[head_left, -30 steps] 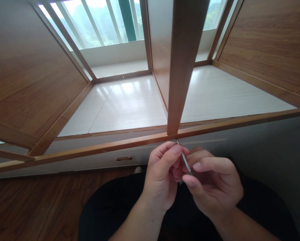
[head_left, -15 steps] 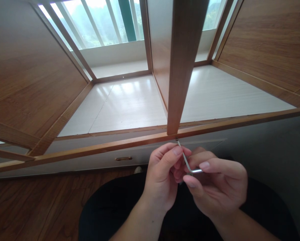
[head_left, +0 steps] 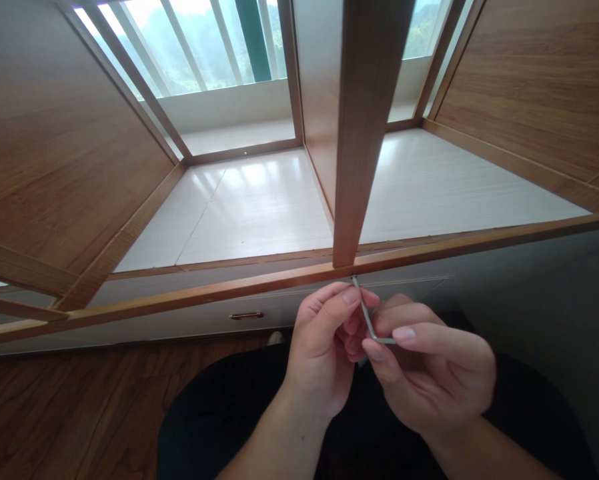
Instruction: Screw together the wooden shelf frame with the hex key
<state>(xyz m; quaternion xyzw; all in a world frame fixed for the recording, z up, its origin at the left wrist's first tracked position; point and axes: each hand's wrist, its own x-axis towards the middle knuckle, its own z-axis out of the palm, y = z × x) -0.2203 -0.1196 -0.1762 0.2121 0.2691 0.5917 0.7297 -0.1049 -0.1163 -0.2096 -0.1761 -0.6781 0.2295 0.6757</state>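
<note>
The left hand (head_left: pixel 324 347) pinches, between thumb and curled fingers, the long arm of a slender grey metal L-shaped key (head_left: pixel 363 310). The right hand (head_left: pixel 437 367) lies just to the right, its thumb at the bend of the key and its index finger on the short arm, which points right; its other fingers are curled behind. The key's long arm slants up and away from the bend, and its far tip meets the near face of a long, narrow brown wooden rail (head_left: pixel 204 293), directly below the foot of a square brown wooden post (head_left: pixel 364 133). The fitting at the tip is too small to make out.

The rail crosses the scene from left to right. Beyond it lies a glossy white board (head_left: pixel 259 207), flanked by a framed brown wooden panel (head_left: pixel 69 127) at left and another brown wooden panel (head_left: pixel 534 100) at right. Below the rail, left of the hands, a small brass-coloured bar handle (head_left: pixel 246 316) is set on a white front. At the near edge are the person's dark-clothed legs (head_left: pixel 214 407); reddish-brown plank flooring (head_left: pixel 79 407) occupies the near left. At the far side, a bright window (head_left: pixel 204 47) shows pale bars and one green bar (head_left: pixel 254 40).
</note>
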